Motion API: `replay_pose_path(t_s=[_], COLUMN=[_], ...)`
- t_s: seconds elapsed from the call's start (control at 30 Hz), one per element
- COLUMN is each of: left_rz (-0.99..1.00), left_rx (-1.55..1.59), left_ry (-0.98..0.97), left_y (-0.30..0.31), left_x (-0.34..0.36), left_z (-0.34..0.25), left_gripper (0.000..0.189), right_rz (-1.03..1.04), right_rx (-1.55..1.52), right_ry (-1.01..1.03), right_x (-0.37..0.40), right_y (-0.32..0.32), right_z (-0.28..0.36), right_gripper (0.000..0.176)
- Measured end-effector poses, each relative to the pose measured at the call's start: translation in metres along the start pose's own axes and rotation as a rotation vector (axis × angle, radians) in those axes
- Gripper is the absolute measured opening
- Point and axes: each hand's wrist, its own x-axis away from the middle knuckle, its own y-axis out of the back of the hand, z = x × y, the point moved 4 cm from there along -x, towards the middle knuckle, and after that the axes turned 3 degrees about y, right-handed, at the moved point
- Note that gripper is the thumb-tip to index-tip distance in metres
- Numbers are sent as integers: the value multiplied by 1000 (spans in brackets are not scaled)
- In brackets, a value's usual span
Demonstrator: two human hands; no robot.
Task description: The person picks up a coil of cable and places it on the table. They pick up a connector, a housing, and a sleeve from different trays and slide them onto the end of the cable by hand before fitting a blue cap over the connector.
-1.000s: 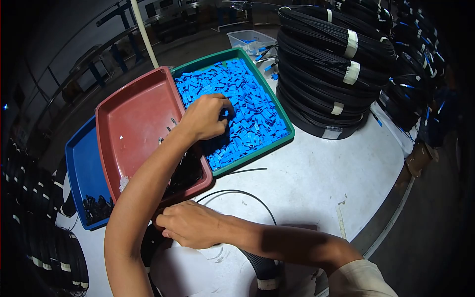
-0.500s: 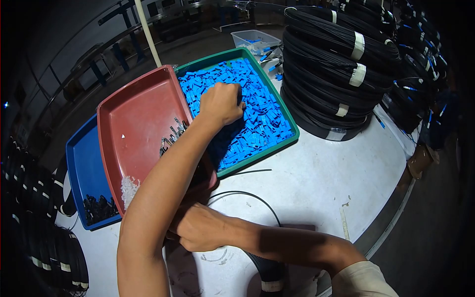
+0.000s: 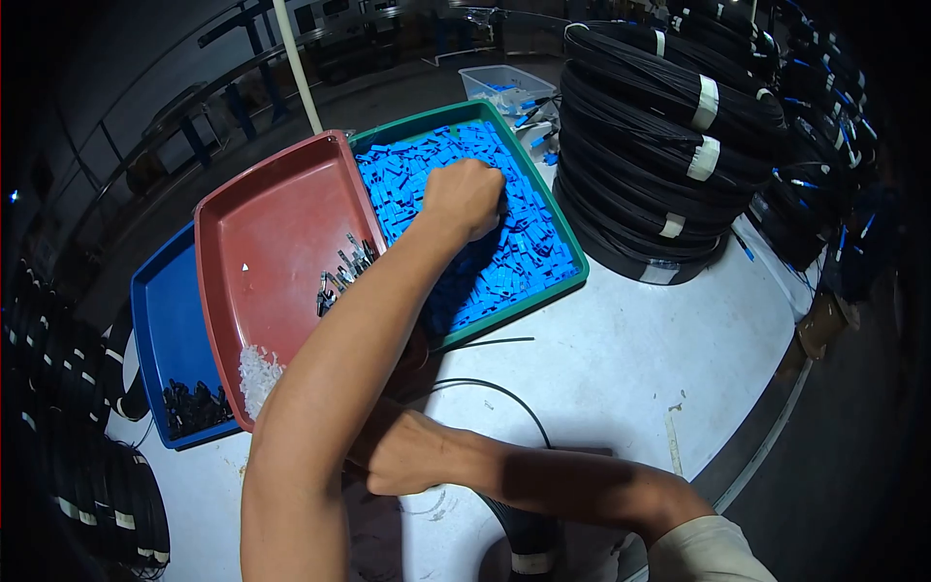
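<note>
My left hand (image 3: 465, 199), fingers curled downward, is over the small blue plastic connector pieces (image 3: 524, 247) heaped in the green tray (image 3: 579, 276). Its fingertips are hidden, so I cannot tell whether it grips a piece. My left forearm crosses above my right hand (image 3: 407, 453), which is closed low over the table. A thin black cable (image 3: 514, 396) curves toward the hidden fingers of my right hand, and its other part runs to a black cable coil (image 3: 529, 533) under my right forearm. A straight cable end (image 3: 499, 341) lies by the green tray.
Left of the green tray, a red tray (image 3: 281, 213) holds metallic parts (image 3: 344, 272) and small clear pieces (image 3: 258, 378). A blue tray (image 3: 170, 310) with black parts (image 3: 194, 407) sits beyond. Tall stacked black cable coils (image 3: 659, 155) stand right, near a clear bin (image 3: 504, 82).
My left hand has moved a little to the right over the blue pieces, still curled. My right hand has shifted slightly right and stays closed.
</note>
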Motion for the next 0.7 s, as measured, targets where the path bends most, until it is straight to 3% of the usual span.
replay_pose_path(t_s=[0.17,0.27,0.33,0.37,0.47,0.5,0.6,0.7], left_rz=[-31,-122,-88,-115,-140,-239,-346,-376], left_rx=[106,313,702,735,905,942,1011,881], left_ry=[16,-103,-95,-83,45,-18,57,156], left_y=[1,10,19,25,45,52,78,105], left_x=[-2,8,24,33,71,88,149,220], left_z=[8,18,27,31,48,56,80,88], left_gripper=[28,30,32,30,32,32,30,23], right_rz=[89,90,442,309,163,178,173,157], right_rx=[-26,-109,-28,-51,-212,-236,-205,-231], right_ry=[-73,-148,-306,-218,-142,-166,-182,-183], right_x=[-1,-14,-17,-16,-15,-16,-18,-21], right_y=[0,7,6,7,7,8,7,13], right_z=[-1,0,-1,0,0,0,2,3], right_gripper=[23,18,16,16,15,12,15,16])
